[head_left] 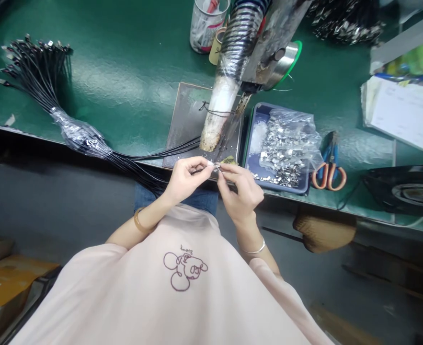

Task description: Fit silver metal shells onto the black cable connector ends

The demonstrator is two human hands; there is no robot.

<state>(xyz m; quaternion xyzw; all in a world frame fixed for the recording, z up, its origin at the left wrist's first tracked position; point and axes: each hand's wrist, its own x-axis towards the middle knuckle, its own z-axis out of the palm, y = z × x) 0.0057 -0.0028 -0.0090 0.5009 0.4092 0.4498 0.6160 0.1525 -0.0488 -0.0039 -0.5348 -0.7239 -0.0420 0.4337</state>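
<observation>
My left hand (pixel 189 178) is closed in a pinch on the end of a black cable at the table's front edge. Facing it, my right hand (pixel 241 189) pinches a small shiny metal connector piece (pixel 217 166) against that end. The fingertips almost meet, and they hide much of the join. Just above them, a soldering iron (pixel 237 112) points down, fixed beside a white-tipped suction hose (pixel 215 112). Below these lies a grey metal plate (pixel 186 112). A bundle of black cables (pixel 84 136), wrapped in clear plastic, lies left of my hands.
A blue tray (pixel 249 143) at right holds loose metal connector shells (pixel 286 151) and a plastic bag. Orange-handled cutters (pixel 329 167) lie beside it. A black fan (pixel 408 189) stands far right, near papers (pixel 405 112). A clear cup (pixel 208 28) stands behind the hose.
</observation>
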